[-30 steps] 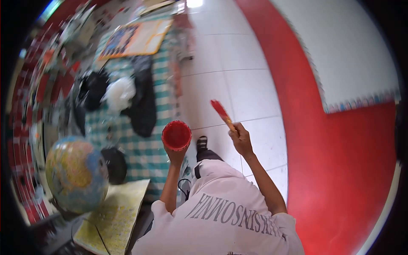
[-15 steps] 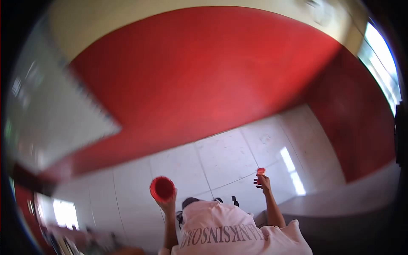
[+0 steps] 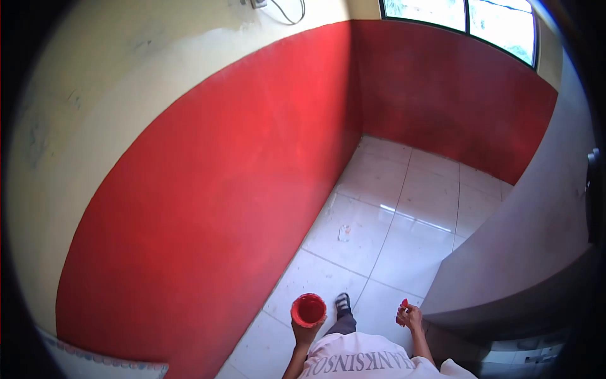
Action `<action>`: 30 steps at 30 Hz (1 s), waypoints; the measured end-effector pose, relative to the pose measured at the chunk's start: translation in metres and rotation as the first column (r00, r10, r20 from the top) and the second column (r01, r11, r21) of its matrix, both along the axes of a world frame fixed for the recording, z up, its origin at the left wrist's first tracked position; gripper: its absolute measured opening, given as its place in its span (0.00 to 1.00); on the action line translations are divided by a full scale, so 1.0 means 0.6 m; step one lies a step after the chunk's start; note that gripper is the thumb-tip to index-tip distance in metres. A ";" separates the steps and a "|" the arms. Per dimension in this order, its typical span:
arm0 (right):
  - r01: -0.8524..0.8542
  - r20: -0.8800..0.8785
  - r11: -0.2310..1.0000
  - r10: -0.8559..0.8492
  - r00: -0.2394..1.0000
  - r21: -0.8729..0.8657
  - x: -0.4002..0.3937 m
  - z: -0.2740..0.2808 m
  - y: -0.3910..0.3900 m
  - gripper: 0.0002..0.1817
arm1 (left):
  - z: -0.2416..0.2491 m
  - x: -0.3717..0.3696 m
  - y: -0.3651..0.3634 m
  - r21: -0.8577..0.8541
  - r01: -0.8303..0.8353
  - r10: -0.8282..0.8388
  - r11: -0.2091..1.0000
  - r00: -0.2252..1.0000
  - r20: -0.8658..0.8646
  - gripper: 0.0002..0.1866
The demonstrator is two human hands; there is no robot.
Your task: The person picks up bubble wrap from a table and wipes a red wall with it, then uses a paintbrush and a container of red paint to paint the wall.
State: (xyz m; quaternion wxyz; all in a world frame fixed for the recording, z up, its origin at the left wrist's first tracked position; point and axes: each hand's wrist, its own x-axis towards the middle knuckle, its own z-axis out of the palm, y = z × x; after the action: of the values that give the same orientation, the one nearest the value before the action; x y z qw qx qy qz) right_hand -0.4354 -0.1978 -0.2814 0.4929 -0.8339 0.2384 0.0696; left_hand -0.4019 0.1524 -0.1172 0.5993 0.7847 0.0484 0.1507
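A round red paint container point(image 3: 308, 310) with an uneven rim is held upright in my left hand point(image 3: 306, 332), whose fingers wrap its lower side. Dark red shows inside it. On the other side of my body, my right hand point(image 3: 413, 317) is closed around a small red paintbrush point(image 3: 404, 304). Most of the brush is hidden by the fingers, so its exact shape is hard to make out. Neither hand touches the wall.
A red-painted wall point(image 3: 208, 196) runs along my left and meets another red wall point(image 3: 442, 95) below a window point(image 3: 435, 12). White floor tiles point(image 3: 404, 252) lie ahead, with a pale scrap point(image 3: 344, 232) on them. A grey curved partition point(image 3: 505, 246) stands at right. A cable point(image 3: 297, 19) hangs high up.
My view has turned right, bringing the room corner and window into sight. The whiteboard-like panel at left has mostly gone out of view. Both hands still hold their things.
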 end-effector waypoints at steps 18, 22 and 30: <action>0.095 -0.089 -0.026 -0.647 0.757 0.995 0.433 0.215 -0.112 0.12 | 0.042 0.420 -0.199 -0.014 0.309 -0.309 0.951 0.951 0.005 0.39; 0.109 -0.151 -0.106 -0.615 0.774 0.988 0.495 0.183 -0.163 0.06 | 0.006 0.479 -0.292 -0.064 0.307 -0.307 0.950 0.952 0.005 0.38; 0.099 -0.068 0.018 -0.615 0.786 0.995 0.635 0.209 -0.314 0.18 | 0.007 0.610 -0.432 -0.047 0.407 -0.410 0.912 0.908 -0.082 0.36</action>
State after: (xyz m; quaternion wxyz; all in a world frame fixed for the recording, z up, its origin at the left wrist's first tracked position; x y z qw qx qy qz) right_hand -0.0544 -0.3862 -0.1562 0.9456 -0.2026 0.2378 -0.0908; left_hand -0.0361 -0.1068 -0.1131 0.6259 0.7748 -0.0878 -0.0140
